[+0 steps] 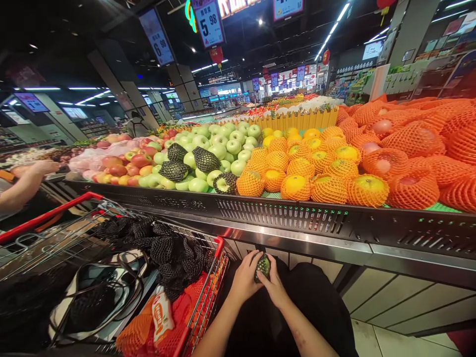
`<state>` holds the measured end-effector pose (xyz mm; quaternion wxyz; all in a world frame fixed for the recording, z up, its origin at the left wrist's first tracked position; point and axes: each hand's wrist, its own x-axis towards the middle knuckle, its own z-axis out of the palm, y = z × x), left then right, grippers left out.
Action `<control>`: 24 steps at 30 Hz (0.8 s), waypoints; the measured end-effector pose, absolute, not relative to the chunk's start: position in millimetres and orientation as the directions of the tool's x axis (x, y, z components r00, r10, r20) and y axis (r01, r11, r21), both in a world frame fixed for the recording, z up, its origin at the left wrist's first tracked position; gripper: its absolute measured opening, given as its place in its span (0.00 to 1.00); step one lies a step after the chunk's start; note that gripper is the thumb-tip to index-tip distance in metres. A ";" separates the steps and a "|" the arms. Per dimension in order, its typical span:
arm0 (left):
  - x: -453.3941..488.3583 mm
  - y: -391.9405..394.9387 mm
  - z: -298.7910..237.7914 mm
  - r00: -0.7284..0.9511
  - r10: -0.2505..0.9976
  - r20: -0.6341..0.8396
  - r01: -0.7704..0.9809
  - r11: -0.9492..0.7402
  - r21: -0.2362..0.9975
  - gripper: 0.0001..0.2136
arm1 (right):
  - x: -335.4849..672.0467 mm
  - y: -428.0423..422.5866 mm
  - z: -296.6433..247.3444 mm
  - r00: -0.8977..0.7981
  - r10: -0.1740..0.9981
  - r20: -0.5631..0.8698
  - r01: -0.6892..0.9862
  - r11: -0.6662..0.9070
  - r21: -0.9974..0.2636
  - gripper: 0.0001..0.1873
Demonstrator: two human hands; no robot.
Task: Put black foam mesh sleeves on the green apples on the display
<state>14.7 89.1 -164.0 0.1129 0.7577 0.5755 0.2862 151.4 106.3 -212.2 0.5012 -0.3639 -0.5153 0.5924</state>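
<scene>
left hand (243, 276) and right hand (275, 285) hold 1 black-netted green fruit (263, 267), fingers curled, pinching it from both sides, below the front edge of the black tray (260, 210). 4 black-netted fruits (174, 170) lie near that edge, beside orange-netted fruits (295, 187).

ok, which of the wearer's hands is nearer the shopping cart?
Left. The left hand is just right of the shopping cart; the right hand is farther right, across the netted green fruit both hold.
</scene>
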 end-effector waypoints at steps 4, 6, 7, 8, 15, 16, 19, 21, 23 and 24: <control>16.7 84.6 -160.9 0.052 0.926 0.375 0.764 -0.279 0.582 0.36 | 151.0 108.7 -206.0 -0.271 0.961 0.055 -0.434 -0.071 -0.898 0.48; 21.0 82.5 -161.4 0.012 0.926 0.377 0.736 -0.264 0.624 0.36 | 150.4 108.6 -204.4 -0.320 0.947 -0.011 -0.493 -0.177 -0.852 0.49; 23.8 81.4 -162.3 0.005 0.929 0.371 0.723 -0.259 0.640 0.36 | 150.7 108.8 -203.9 -0.329 0.944 -0.041 -0.497 -0.210 -0.842 0.47; 26.9 80.4 -163.3 0.007 0.932 0.363 0.714 -0.258 0.650 0.37 | 151.3 109.3 -203.8 -0.324 0.944 -0.060 -0.486 -0.221 -0.845 0.45; 38.3 74.0 -156.5 0.030 0.952 0.304 0.821 -0.197 0.536 0.48 | 159.8 118.3 -210.9 -0.283 0.957 -0.060 -0.334 -0.157 -0.929 0.35; 37.9 73.7 -154.0 0.024 0.960 0.278 0.836 -0.172 0.521 0.48 | 159.6 118.1 -212.8 -0.283 0.957 -0.065 -0.311 -0.155 -0.938 0.35; 35.5 72.9 -148.9 0.004 0.995 0.102 0.831 -0.061 0.553 0.42 | 156.1 114.2 -217.4 -0.287 0.955 -0.073 -0.246 -0.147 -0.958 0.34; 33.8 72.2 -147.0 -0.039 0.999 0.022 0.806 0.018 0.591 0.36 | 152.2 110.9 -218.9 -0.298 0.952 -0.070 -0.225 -0.141 -0.964 0.35; 31.0 71.2 -142.5 -0.081 0.996 0.032 0.790 0.044 0.611 0.34 | 148.7 108.2 -219.3 -0.319 0.946 -0.056 -0.235 -0.136 -0.963 0.37; 28.7 70.6 -137.8 -0.086 0.995 0.052 0.788 0.036 0.614 0.34 | 147.4 107.2 -219.1 -0.336 0.941 -0.043 -0.259 -0.136 -0.956 0.38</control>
